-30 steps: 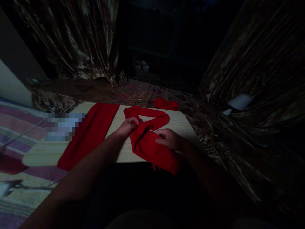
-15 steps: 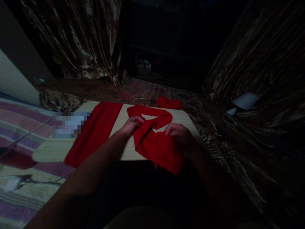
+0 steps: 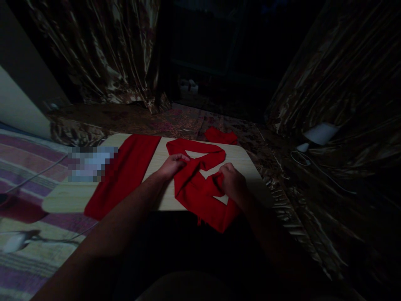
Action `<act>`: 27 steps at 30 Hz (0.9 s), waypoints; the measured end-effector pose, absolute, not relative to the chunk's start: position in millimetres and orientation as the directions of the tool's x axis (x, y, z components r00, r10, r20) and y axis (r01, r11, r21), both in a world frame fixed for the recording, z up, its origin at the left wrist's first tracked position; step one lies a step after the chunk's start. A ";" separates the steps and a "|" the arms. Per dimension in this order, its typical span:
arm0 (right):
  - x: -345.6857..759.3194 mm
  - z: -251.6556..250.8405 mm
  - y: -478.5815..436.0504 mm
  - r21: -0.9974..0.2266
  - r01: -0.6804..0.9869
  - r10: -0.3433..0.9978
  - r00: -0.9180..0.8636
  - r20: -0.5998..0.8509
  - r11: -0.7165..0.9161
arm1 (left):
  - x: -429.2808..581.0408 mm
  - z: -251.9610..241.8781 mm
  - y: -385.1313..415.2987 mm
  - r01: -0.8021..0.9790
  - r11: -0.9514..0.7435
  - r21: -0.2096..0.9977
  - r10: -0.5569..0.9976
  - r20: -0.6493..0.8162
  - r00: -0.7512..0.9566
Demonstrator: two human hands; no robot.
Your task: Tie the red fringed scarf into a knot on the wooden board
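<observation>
A long red cloth [image 3: 194,184] lies looped and twisted on a pale wooden board [image 3: 163,161], with bare wood showing through its gaps. Its lower part hangs over the near edge, where a few loose threads stick out. My left hand [image 3: 173,165] is closed on the cloth's left side, thumb and fingers at the upper fold. On the right, my right hand [image 3: 232,179] pinches a folded part of it, lifted slightly. Another flat red cloth piece [image 3: 125,175] lies across the board to the left of my left hand.
A smaller red piece [image 3: 221,136] lies at the board's far edge. A blurred-out item [image 3: 90,165] sits on the board's left. A white lamp [image 3: 321,133] with a cord stands at right. Striped bedding [image 3: 28,167] is at left, curtains [image 3: 115,54] behind. The room is dim.
My right hand has moved slightly down, turning and folding the cloth's right part, so a new gap shows the board. My left hand stays nearly in place.
</observation>
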State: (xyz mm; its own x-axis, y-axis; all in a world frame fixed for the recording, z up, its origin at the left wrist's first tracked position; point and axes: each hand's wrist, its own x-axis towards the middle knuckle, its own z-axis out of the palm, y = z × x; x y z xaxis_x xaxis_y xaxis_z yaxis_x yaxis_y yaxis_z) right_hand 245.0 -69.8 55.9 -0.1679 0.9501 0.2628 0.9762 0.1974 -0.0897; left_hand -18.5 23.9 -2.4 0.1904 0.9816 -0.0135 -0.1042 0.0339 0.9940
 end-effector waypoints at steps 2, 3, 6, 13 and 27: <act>257.2 53.3 -65.7 0.033 0.996 0.960 -0.094 0.264 0.088 | -18.6 -3.1 24.2 -0.097 0.036 0.995 0.980 -0.016 0.196; 263.7 53.1 -63.1 0.073 0.997 0.963 -0.037 0.267 0.018 | -18.6 -3.2 24.4 -0.095 0.039 0.995 0.980 -0.020 0.199; 277.8 52.3 -56.9 0.095 0.992 0.951 0.052 0.304 -0.085 | -18.6 -3.2 24.4 -0.089 0.044 0.995 0.979 -0.025 0.204; 274.2 48.0 -63.2 -0.009 0.878 0.874 -0.475 0.100 0.478 | -18.1 -2.2 23.6 -0.086 0.036 0.996 0.980 -0.018 0.198; 186.4 41.0 -68.7 -0.244 0.947 0.969 -0.233 -0.078 0.208 | -18.0 1.2 20.3 -0.113 0.047 0.993 0.977 -0.022 0.213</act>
State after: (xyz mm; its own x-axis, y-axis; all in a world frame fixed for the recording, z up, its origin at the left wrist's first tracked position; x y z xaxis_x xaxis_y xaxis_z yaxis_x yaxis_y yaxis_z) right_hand 186.4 -68.7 41.0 -0.2333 0.9693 -0.0776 0.9471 0.2084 -0.2442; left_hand -18.0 20.3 1.2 0.2128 0.9769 -0.0221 -0.1126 0.0470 0.9925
